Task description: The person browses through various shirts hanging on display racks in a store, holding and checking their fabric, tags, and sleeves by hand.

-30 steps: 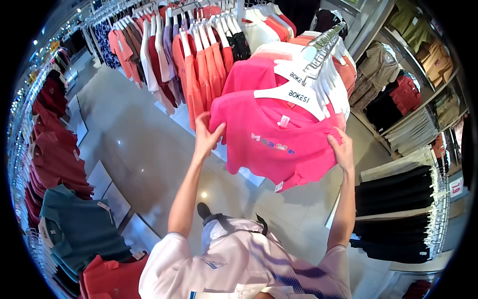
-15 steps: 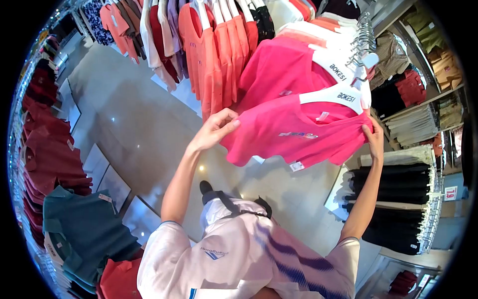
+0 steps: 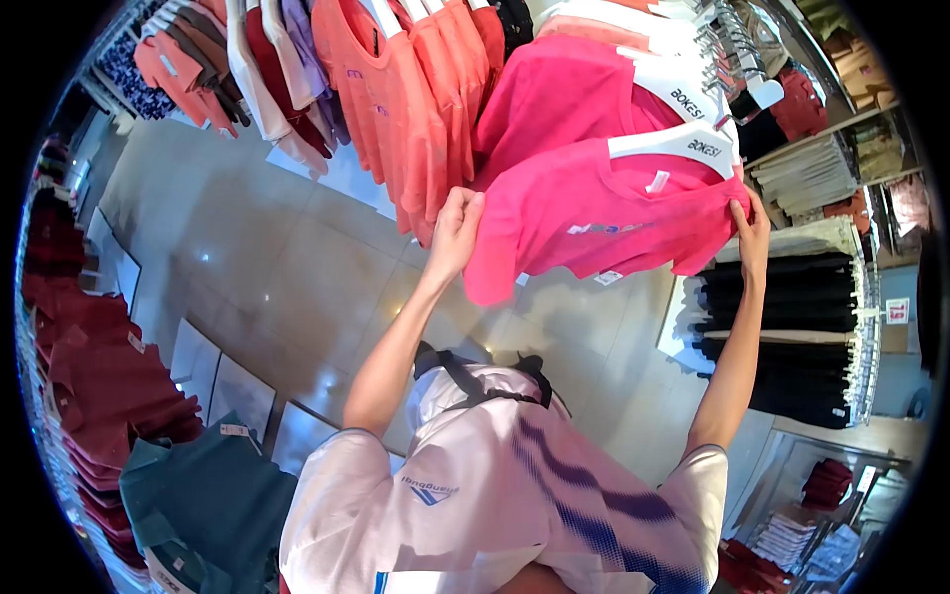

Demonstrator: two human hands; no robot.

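Observation:
A bright pink T-shirt (image 3: 554, 213) hangs on a white hanger (image 3: 673, 144) marked BOKESI, with small lettering across its chest and a white tag at the hem. My left hand (image 3: 457, 233) is closed, its fingers pinching the edge of the left-side sleeve. At the opposite side, my right hand (image 3: 752, 233) grips the shirt near the shoulder, thumb in front. Between the two hands the fabric is spread out. Right behind it hangs a deeper pink shirt (image 3: 559, 94) on a matching hanger. The fingertips of both hands are partly hidden by cloth.
Coral shirts (image 3: 381, 109) hang beside the pink ones. A metal rail (image 3: 742, 49) carries the hangers at upper right. Black garments (image 3: 782, 307) hang on a rack to the right. Dark red shirts (image 3: 109, 376) and a teal shirt (image 3: 208, 495) line the left side.
My left hand has moved right and its fingers have closed on the sleeve. The pink T-shirt has shifted slightly up and right. My right hand still holds its side.

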